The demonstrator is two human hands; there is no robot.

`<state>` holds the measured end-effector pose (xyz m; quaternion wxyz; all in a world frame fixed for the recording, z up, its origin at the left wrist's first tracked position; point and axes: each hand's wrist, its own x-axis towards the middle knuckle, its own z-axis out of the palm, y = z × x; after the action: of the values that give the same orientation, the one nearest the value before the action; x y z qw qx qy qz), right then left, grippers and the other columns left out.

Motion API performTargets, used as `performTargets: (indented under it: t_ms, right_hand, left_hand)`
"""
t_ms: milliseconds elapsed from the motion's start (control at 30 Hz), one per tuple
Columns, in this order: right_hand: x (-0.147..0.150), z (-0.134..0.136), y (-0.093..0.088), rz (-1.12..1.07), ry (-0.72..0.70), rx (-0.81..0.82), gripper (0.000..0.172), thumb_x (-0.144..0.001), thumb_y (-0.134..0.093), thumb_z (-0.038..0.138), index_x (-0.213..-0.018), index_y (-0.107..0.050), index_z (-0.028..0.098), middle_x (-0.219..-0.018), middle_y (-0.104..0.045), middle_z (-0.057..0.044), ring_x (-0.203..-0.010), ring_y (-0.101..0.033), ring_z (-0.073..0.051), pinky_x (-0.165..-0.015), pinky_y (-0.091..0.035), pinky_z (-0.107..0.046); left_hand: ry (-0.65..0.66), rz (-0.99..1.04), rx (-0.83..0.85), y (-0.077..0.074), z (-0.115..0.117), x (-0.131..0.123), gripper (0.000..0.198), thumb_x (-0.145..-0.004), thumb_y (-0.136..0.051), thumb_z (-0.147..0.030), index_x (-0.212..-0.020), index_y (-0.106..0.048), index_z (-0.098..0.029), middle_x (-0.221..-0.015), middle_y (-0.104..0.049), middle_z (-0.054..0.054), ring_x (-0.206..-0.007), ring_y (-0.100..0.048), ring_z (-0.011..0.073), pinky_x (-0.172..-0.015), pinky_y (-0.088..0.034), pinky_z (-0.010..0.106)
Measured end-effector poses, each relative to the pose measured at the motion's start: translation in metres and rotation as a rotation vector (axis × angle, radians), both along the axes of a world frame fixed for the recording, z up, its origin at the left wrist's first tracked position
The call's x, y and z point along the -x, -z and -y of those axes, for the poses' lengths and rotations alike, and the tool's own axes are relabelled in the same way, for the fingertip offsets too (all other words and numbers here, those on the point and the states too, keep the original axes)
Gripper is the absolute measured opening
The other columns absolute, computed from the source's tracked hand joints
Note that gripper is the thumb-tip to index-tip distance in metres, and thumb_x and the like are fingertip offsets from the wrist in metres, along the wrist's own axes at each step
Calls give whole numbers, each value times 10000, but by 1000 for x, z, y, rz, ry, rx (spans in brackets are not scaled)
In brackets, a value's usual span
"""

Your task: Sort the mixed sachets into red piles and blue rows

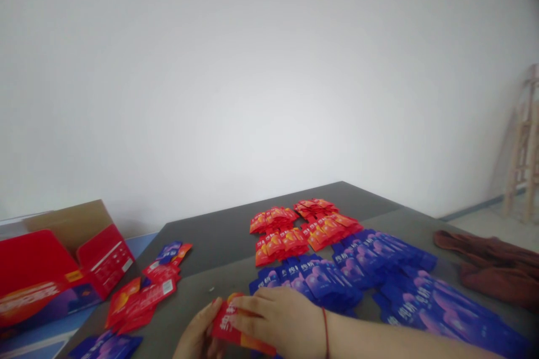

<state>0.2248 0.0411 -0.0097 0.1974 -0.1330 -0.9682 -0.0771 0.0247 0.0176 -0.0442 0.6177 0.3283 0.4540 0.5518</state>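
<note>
Pinching a red sachet (229, 325) over the desk's (197, 252) near side, the left hand (199, 332) and right hand (284, 314) close on it together. A low right forearm (379, 339) could skew the blue sachets (322, 277) alongside.

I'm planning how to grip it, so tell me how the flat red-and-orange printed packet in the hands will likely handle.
The flat red-and-orange printed packet is probably light, given how thin it looks. Its smooth-looking face may be somewhat slippery. Its flat shape makes rolling unlikely.
</note>
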Motion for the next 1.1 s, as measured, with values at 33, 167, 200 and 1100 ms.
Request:
performTargets:
  t_ms: [33,167,200,1100]
  right_hand:
    - [-4,-1,-1,18,6,6,441,-974,-410,301,-1395,-403,170,-1428,-476,-99,-1061,-551,-189,-897,-460,-308]
    - [-23,-13,2,19,66,96,497,-944,-429,277,-1427,-384,167,-1431,-484,-95,-1153,-546,-202,-953,-450,-316]
    - [-28,-20,3,-2,106,115,505,-933,-434,261,-1427,-392,162,-1424,-493,-96,-1185,-534,-204,-980,-440,-323]
    - [-36,-183,57,107,588,174,581,-930,-461,499,-1319,-524,71,-1356,-526,-221,-1268,-483,-298,-1027,-382,-409]
  left_hand:
    - [17,-30,-8,3,-4,0,532,-512,-797,-636,-493,-506,-190,-315,-323,-101,-321,-265,44,-360,-276,187]
    - [22,-28,16,15,-22,12,649,-485,-773,-696,-432,-340,-215,-340,-251,-112,-331,-169,25,-342,-184,183]
    - [-8,-1,10,17,-25,17,652,-486,-786,-676,-441,-326,-215,-361,-256,-114,-344,-152,22,-343,-172,180]
    - [-199,-369,-150,40,-37,18,587,-705,-554,-715,-436,-360,-231,-372,-312,-73,-350,-228,72,-374,-225,226]
